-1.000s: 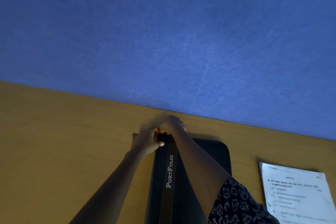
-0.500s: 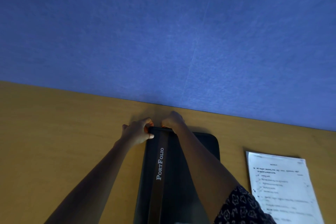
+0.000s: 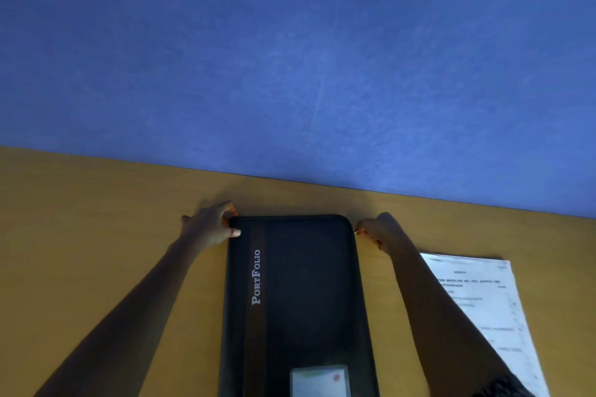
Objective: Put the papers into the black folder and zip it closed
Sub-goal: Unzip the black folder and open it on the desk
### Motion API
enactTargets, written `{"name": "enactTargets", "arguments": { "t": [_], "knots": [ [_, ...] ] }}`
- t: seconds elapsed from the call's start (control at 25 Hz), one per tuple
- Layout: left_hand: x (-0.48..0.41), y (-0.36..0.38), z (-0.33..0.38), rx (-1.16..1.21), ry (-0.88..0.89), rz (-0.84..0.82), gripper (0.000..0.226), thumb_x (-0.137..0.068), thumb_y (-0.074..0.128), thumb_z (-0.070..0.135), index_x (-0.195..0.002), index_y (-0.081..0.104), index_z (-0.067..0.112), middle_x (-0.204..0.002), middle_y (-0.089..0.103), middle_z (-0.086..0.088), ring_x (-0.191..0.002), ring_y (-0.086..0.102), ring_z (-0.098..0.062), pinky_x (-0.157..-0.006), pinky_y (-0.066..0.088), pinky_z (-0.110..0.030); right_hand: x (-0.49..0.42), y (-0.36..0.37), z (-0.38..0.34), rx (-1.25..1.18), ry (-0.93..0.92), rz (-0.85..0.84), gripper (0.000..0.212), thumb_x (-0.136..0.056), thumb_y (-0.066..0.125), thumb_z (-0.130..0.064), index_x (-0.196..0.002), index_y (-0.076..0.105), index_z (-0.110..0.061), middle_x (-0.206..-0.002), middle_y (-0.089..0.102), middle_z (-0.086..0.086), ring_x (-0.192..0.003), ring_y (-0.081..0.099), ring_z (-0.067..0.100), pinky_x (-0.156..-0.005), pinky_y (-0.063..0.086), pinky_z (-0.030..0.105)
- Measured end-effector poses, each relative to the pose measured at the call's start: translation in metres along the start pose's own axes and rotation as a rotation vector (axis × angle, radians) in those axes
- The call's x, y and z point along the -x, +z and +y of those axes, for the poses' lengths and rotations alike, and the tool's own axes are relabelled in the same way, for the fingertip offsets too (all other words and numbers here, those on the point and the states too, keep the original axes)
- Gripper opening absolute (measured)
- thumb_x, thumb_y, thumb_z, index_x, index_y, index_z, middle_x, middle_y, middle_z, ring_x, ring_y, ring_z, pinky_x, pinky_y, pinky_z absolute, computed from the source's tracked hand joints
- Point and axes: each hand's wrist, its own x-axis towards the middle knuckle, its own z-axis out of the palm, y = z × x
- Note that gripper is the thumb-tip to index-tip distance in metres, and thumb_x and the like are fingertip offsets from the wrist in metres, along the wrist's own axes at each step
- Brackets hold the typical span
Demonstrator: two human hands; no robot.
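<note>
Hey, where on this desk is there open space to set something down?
The widest bare patch is the desk left of the left hand and black folder. A thin strip runs between the folder and the blue wall. It is crowded on the right, where the right hand, pinching the zipper pull, sits near the papers.
</note>
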Motion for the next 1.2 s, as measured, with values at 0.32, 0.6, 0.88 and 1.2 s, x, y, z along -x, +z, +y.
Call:
{"name": "enactTargets", "arguments": {
  "t": [0.32,0.6,0.88,1.2],
  "knots": [
    [0.005,0.008,0.082,-0.118,0.326,0.085,0.053,-0.087,0.065,0.039,-0.135,0.049,0.024,-0.138,0.049,-0.003,-0.13,0.04,-0.026,-0.106,0.032,-0.047,-0.044,0.017,0.086,0.007,-0.163,0.19,0.016,-0.085,0.057,-0.007,-0.092,0.07,-0.012,-0.091,0.074,0.015,-0.078,0.069,0.031,-0.07,0.058,0.039],
    [0.011,0.074,0.192,-0.018,0.507,0.032,0.036,-0.091,0.064,0.031,-0.124,0.06,0.018,-0.127,0.059,-0.005,-0.122,0.049,-0.025,-0.104,0.036,-0.046,-0.051,0.035,0.122,0.255,-0.507,0.343,0.018,-0.087,0.058,-0.01,-0.099,0.072,-0.012,-0.099,0.064,0.015,-0.079,0.064,0.035,-0.067,0.052,0.034],
    [0.0,0.087,0.197,0.191,0.38,0.001,0.014,-0.085,0.069,0.024,-0.098,0.066,0.019,-0.109,0.064,-0.002,-0.106,0.056,-0.024,-0.103,0.036,-0.045,-0.039,0.041,0.145,0.478,-0.763,0.394,0.015,-0.087,0.057,-0.005,-0.101,0.063,-0.005,-0.104,0.06,0.011,-0.092,0.061,0.027,-0.064,0.057,0.039],
    [-0.001,0.092,0.193,0.192,0.427,0.066,0.011,-0.086,0.068,0.024,-0.096,0.065,0.019,-0.106,0.064,0.001,-0.105,0.057,-0.022,-0.102,0.037,-0.047,0.042,0.075,0.23,0.403,-0.73,0.323,0.016,-0.08,0.07,-0.001,-0.092,0.064,-0.01,-0.094,0.061,0.001,-0.074,0.062,0.009,-0.049,0.056,0.021]
  ]
}}
